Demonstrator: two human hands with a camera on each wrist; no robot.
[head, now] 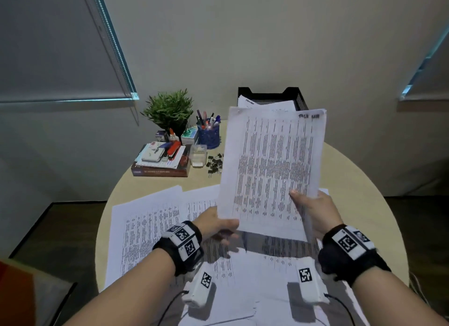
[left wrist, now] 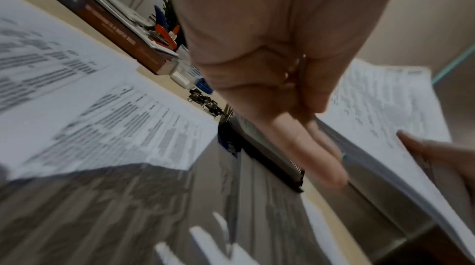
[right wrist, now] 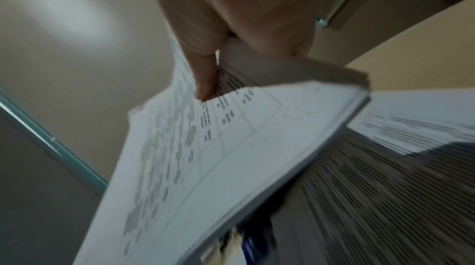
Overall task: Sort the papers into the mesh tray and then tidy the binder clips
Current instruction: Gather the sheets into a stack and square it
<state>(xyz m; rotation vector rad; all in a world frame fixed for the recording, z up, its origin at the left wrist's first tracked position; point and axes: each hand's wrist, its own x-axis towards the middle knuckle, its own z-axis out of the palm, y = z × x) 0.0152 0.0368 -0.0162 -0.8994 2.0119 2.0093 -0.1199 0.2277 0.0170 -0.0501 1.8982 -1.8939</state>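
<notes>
Papers in hand: a sheaf of printed sheets [head: 272,170] held up off the counter [head: 364,179], raised between the person and the mesh tray [head: 295,97].
Grip, right hand: right hand [head: 315,211] holds the sheaf at its lower right corner — thumb on the printed face, the other fingers behind the sheets; in the right wrist view one finger [right wrist: 204,78] presses on the print.
Grip, left hand: left hand [head: 216,224] takes the lower left corner, thumb on top; the fingers [left wrist: 308,147] lie straight and close together under the page, supporting more than pinching.
Long axis: the sheaf's long side runs away from the person, its far end tipped toward the tray.
Where the tray lies: straight ahead past the far edge of the sheaf, at the back of the counter by the wall, with some sheets already inside.
Nearer hand: the tray sits slightly right of centre, so the right hand looks better placed to carry the sheaf in — a judgement only.
Papers left: more sheets [head: 145,218] lie spread on the counter under both wrists.
Binder clips: a loose heap [head: 215,162] left of the raised sheaf, near the pen cup [head: 209,137], untouched.
</notes>
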